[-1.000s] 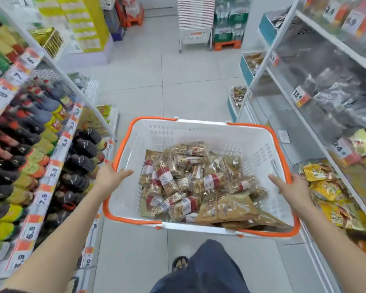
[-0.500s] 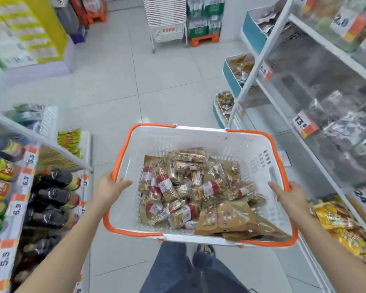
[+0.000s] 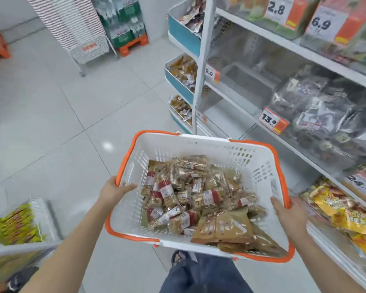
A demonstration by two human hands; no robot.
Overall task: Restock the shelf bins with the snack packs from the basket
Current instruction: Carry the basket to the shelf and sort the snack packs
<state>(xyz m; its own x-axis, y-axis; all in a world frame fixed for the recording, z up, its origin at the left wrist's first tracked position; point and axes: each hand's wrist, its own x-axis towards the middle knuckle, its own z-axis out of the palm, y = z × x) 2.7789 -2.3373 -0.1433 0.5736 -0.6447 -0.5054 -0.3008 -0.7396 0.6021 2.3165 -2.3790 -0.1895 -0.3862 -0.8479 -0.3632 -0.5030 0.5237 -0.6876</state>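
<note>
Your left hand (image 3: 112,190) and right hand (image 3: 288,216) grip the basket (image 3: 260,166) rims, fingers curled. Snack packs (image 3: 190,195) lie inside (piled). Shelf (image 3: 283,132) close right; open floor (image 3: 61,127) left.

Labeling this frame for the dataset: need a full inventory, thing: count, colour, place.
basket: one, white with orange rim, held over the floor, centre
snack packs: many, clear wrap with red labels, in the basket
brown pouches: a few, tan, basket's near right corner
price tags: several, white and orange, shelf edges at right
dark bags: several, middle right shelf
yellow packs: several, lower right shelf
blue bins: three, shelf end
left hand: grips the basket's left rim
right hand: holds the right rim
</note>
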